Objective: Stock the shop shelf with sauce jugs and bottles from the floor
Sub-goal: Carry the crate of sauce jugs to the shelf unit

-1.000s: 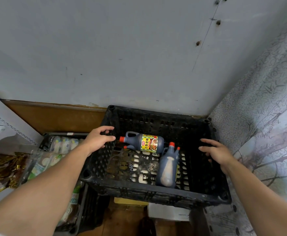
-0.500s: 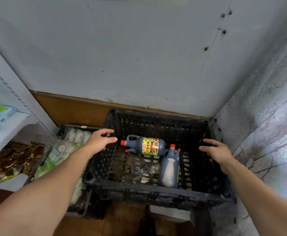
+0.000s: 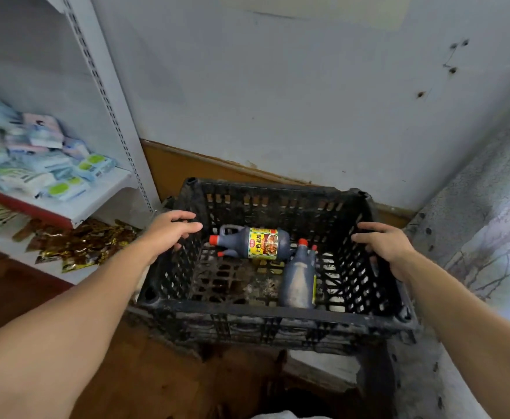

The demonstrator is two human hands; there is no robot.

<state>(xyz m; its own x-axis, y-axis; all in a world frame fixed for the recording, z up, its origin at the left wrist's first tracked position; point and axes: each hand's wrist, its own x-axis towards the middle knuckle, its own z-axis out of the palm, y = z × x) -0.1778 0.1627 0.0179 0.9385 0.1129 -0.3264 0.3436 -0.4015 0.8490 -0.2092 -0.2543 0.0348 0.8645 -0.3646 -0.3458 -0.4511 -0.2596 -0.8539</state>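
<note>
Two sauce jugs lie on their sides on the floor of the black crate (image 3: 272,313). The labelled jug (image 3: 255,242) lies across the far half of the crate, red cap toward the crate's left wall, yellow label up. The second jug (image 3: 298,275) lies in the right half of the crate, cap pointing at the crate's far wall, label side mostly turned away. Its neck is just beside the labelled jug's base.

The left hand (image 3: 169,231) grips the crate's left rim, fingers curled over the top edge and thumb toward the inside. The right hand (image 3: 382,247) grips the crate's right rim, fingers curled inward over the edge and held close together.

Change against the earlier frames: the view has swung left and upward. The shop shelf (image 3: 96,189), barely in view a second ago, now stands left of the crate, carrying pale packets (image 3: 45,164), with gold packets (image 3: 81,246) on the tier below. Both hands hold the same rims as before. The jugs keep their arrangement inside the crate.

Judgement: the crate appears lifted and carried toward the shelf as a unit. No jug has yet been taken out, so stocking from this crate has not started. Loose jugs may roll if the crate tilts.
</note>
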